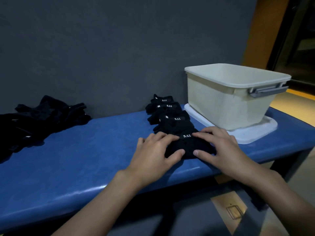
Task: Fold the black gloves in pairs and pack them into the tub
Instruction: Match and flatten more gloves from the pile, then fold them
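Note:
A folded black glove pair with a white "5.11" label lies near the front edge of the blue bench. My left hand presses on its left side and my right hand on its right side, fingers spread flat, thumbs touching its near edge. Three more folded pairs lie in a row behind it, reaching to the wall. A loose heap of black gloves sits at the bench's left end. The cream tub stands at the right, its inside hidden from this angle.
The tub rests on its white lid, and a grey handle hangs on its right end. A dark grey wall runs directly behind the bench. The bench ends just right of the tub, with floor beyond.

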Available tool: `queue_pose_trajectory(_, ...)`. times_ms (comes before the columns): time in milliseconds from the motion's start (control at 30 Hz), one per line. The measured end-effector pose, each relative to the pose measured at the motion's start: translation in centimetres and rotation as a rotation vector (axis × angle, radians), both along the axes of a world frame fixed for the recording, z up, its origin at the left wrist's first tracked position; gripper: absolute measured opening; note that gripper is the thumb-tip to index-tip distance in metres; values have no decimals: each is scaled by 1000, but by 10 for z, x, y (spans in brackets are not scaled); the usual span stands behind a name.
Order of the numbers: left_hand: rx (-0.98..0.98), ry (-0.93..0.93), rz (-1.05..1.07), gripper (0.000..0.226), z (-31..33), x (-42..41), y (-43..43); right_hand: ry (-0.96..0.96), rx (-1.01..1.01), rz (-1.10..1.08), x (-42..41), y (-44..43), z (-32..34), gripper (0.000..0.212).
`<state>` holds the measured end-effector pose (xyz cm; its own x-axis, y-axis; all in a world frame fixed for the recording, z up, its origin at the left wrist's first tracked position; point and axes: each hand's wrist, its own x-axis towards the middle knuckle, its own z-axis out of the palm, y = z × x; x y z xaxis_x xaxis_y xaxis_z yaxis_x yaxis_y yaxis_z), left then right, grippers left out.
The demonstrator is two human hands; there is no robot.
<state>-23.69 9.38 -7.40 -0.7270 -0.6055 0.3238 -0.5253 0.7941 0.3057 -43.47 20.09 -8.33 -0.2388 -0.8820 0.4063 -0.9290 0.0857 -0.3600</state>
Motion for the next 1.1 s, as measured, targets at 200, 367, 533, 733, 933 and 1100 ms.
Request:
queue_pose_trajectory(200, -41, 89, 29, 68, -7, -5, -1, -38, -43, -9, -4, -4, -2, 54)
queue_pose_trajectory(367, -1, 121, 33, 64, -9, -7, -3, -47, 2, -18, -6, -6, -1, 57)
queue_pose_trajectory(533, 20, 114, 37, 54, -8, -7, -1, -8, 83, -42, -8, -9, 1, 57)
queue_pose_trajectory(733, -7, 136, 42, 62, -9, -7, 0, -23, 16, -20, -5, -6, -2, 57)
queue_pose_trajectory(933, 5, 171, 57, 64, -9, -7, 3, -51, 44, -21, -6, -11, -2, 56)
queue_pose_trajectory(1100, 44, 183, 71, 49, -8, -8, 1, -51, 103, -41, -9, -11, -2, 54)
